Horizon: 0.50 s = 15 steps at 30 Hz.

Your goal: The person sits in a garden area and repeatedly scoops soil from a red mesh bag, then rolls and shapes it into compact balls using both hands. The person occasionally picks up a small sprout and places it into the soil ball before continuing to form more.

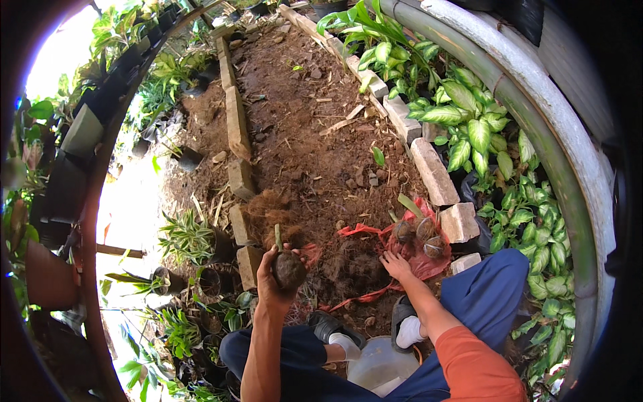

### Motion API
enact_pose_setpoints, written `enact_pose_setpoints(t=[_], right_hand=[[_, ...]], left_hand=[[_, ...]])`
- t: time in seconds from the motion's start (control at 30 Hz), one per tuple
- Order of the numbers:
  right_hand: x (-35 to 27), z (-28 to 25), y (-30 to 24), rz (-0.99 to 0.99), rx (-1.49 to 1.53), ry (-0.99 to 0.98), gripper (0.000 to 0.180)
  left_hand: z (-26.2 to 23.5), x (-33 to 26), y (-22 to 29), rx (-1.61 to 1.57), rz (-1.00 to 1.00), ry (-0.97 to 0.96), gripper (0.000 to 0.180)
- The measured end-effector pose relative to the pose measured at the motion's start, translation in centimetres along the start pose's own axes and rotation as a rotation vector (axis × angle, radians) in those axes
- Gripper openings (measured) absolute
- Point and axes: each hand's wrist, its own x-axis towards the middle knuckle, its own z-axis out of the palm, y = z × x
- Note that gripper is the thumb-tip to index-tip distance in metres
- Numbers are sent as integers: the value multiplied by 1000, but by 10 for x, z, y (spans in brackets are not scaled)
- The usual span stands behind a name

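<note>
A round brown bulb (289, 269) with a short green shoot is held in the left hand (274, 278), low in the middle of the frame; the fingers are closed around it from below and behind, so it is gripped firmly (the shoot points up toward the soil). The right hand (396, 265) is spread open just right of centre, fingers resting on the loose earth beside a red mesh bag (418, 258), with nothing held. Three more bulbs (418, 234) are seen lying in that bag, touching one another.

To be done well, the bulb is best kept upright, shoot uppermost, and held by its body rather than by the shoot, which looks easy to snap.

The soil bed (301, 127) is bounded by a row of bricks (238, 134) on the left and another row of bricks (429, 167) on the right; open earth runs between them toward the top of the frame, so room lies ahead. At the right, leafy green plants (475, 127) crowd the brick edge. Small potted plants (187, 238) stand at lower left, and a pale plastic container (378, 365) sits between the feet at the bottom.
</note>
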Motion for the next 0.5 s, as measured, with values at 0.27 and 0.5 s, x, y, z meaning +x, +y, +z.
enact_pose_setpoints(t=[0.27, 0.5], right_hand=[[5, 3, -1, -5, 33, -45, 51], [5, 10, -7, -14, -8, 16, 47]], left_hand=[[1, 0, 1, -8, 12, -13, 27], [-5, 1, 2, -30, 4, -4, 26]])
